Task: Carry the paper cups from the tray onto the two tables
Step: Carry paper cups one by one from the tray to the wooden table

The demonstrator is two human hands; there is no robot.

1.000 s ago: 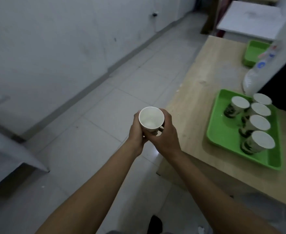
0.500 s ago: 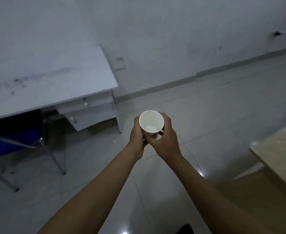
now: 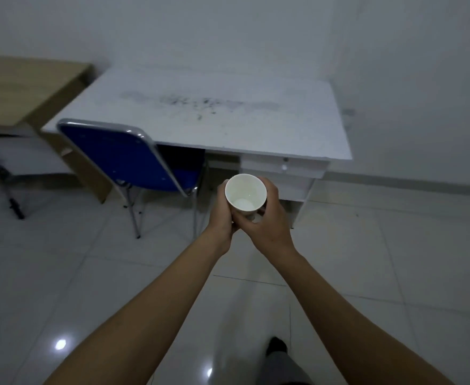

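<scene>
Far left, a wooden table [image 3: 20, 87] is sitting w/ its top bare in view, and next to it the white desk [image 3: 228, 118] is standing against the wall – prob. one of the two drop-off tables, judging by the task. A blue chair [image 3: 122, 159] is standing at the desk's front left w/ its back toward the camera, so the right half of the front edge is looking like the easier approach.

Centre: the left hand [image 3: 222, 212] is wrapping round the left side of the paper cup [image 3: 245, 193], fingers curled closed on its wall. The cup is being held upright, mouth up, in the air over the floor in front of the desk – not yet on any surface. The right hand [image 3: 270, 220] is cupping the other side and lower part, also closed on it; two hands likely b/c thin paper crushes under a one-sided squeeze. Inside of the cup looks empty, tho lighting is dim
</scene>
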